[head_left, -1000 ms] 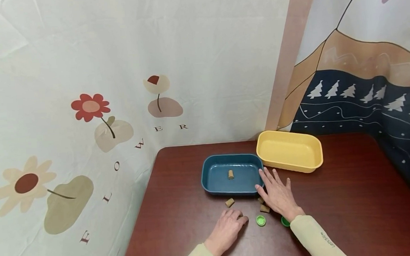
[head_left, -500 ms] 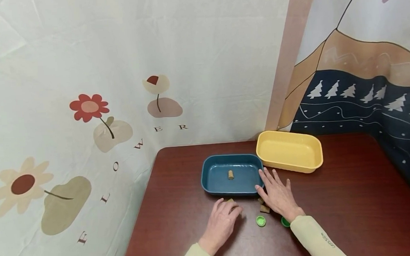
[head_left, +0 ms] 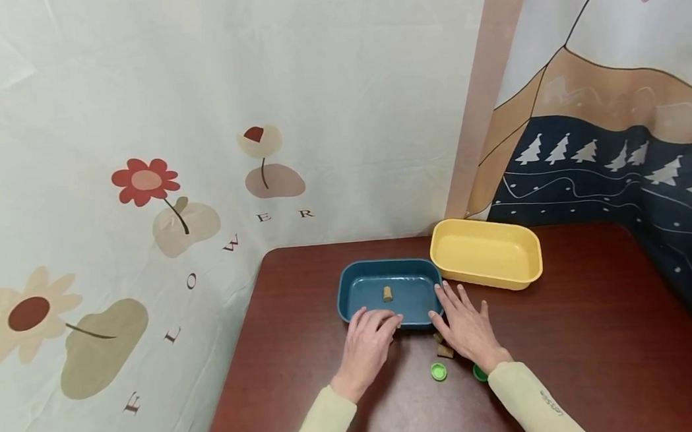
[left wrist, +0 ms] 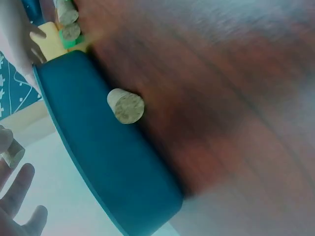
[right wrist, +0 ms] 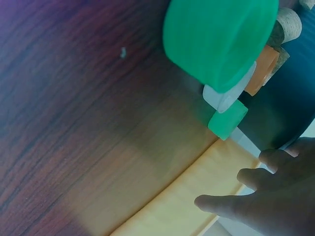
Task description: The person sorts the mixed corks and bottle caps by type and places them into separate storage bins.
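Note:
At the near rim of the blue tray [head_left: 355, 265], my left hand [head_left: 362, 347] pinches a cork [left wrist: 14, 153] between thumb and finger, as the left wrist view shows. Another cork [left wrist: 127, 105] lies on the table against the tray's outer wall; the left hand hides it in the head view. Inside the tray stands one cork [head_left: 388, 294]. My right hand [head_left: 468, 327] rests with spread, straight fingers at the tray's right rim. Beneath and beside it lies a cork [head_left: 445, 350], with a green cap [head_left: 439, 371] nearer me.
A yellow tray [head_left: 487, 280] stands behind and right of the blue one. A darker green cap [head_left: 480, 373] sits partly under the right wrist. In the right wrist view, a white cap [right wrist: 229, 96] and an orange piece [right wrist: 262, 70] lie among the small things.
My left hand has moved forward from the table in front to the blue tray's near rim, covering the cork seen there before. The right hand has stayed in place.

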